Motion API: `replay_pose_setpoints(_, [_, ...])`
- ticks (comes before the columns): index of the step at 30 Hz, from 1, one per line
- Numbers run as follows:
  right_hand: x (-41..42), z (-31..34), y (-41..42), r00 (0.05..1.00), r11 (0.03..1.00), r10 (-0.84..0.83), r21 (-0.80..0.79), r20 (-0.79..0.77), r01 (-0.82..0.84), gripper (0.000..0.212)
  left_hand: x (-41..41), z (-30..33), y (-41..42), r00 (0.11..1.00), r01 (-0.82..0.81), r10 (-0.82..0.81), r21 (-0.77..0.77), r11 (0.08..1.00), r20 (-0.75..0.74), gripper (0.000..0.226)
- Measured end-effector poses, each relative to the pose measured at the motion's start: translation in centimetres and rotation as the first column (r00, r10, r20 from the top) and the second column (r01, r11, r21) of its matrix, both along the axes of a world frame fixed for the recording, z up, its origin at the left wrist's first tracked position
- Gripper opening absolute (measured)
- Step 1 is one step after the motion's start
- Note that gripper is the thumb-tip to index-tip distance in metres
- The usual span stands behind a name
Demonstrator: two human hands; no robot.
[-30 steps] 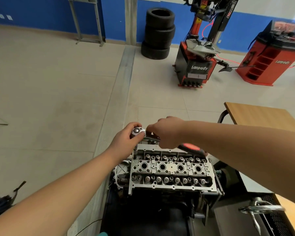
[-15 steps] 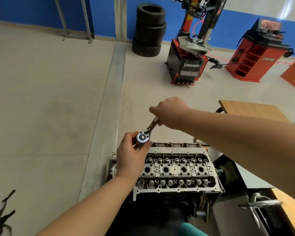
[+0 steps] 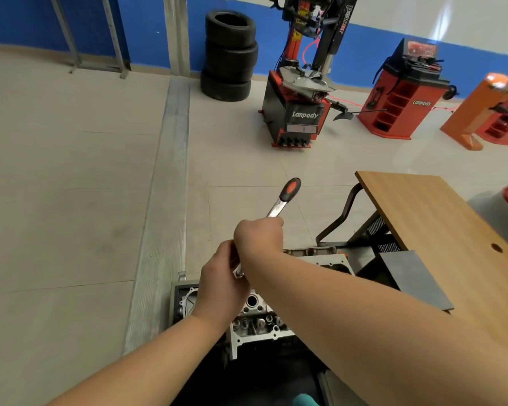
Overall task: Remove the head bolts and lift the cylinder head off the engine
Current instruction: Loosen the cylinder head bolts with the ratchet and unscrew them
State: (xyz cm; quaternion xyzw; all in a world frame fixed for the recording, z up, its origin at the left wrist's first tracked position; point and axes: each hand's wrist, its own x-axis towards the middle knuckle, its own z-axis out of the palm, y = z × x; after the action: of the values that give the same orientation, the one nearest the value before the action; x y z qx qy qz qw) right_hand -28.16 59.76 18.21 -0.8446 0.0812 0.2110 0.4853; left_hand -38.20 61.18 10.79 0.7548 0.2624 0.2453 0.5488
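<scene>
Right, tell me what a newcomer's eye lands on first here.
Centre frame, the right hand grips a ratchet wrench, its red-black handle pointing up; the left hand steadies its head over the cylinder head. Behind stand stacked tyres and a red tyre changer.

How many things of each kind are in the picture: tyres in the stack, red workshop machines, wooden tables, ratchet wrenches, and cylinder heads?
Tyres in the stack: 3
Red workshop machines: 2, the tyre changer and the cabinet machine
Wooden tables: 1
Ratchet wrenches: 1, gripped by the right hand, the left hand at its head
Cylinder heads: 1
Total: 8
</scene>
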Motion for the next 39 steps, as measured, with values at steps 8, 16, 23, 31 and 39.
replay_pose_setpoints(8, [-0.1,-0.9,1.3,0.926,0.927,0.315,-0.276,0.206,-0.254,0.036,-1.7,1.1,5.9,0.986,-0.157,0.156,0.022,0.987,0.062,0.048])
replay_pose_setpoints(16, [1.1,1.9,1.2,-0.002,-0.003,1.000,-0.656,-0.003,-0.755,0.022,2.6,9.2,13.4,0.929,0.365,-0.215,0.838,0.406,-0.300,0.040])
replay_pose_setpoints(23, [1.0,2.3,-0.7,-0.373,-0.296,0.926,-0.731,-0.061,-0.615,0.064,-1.4,6.3,15.1,0.468,0.525,-0.472,-0.194,0.828,-0.747,0.071])
replay_pose_setpoints(31, [2.1,2.0,-3.9,-0.129,-0.083,0.992,-0.736,0.006,-0.672,0.079,-7.9,4.7,9.7,0.761,0.359,-0.606,-0.628,0.690,-0.232,0.049])
replay_pose_setpoints(39, [1.6,4.8,-5.1,0.433,0.432,0.792,-0.106,-0.430,-0.896,0.074,-8.0,4.8,-1.5,0.971,0.002,-0.125,-0.518,0.856,-0.203,0.043])
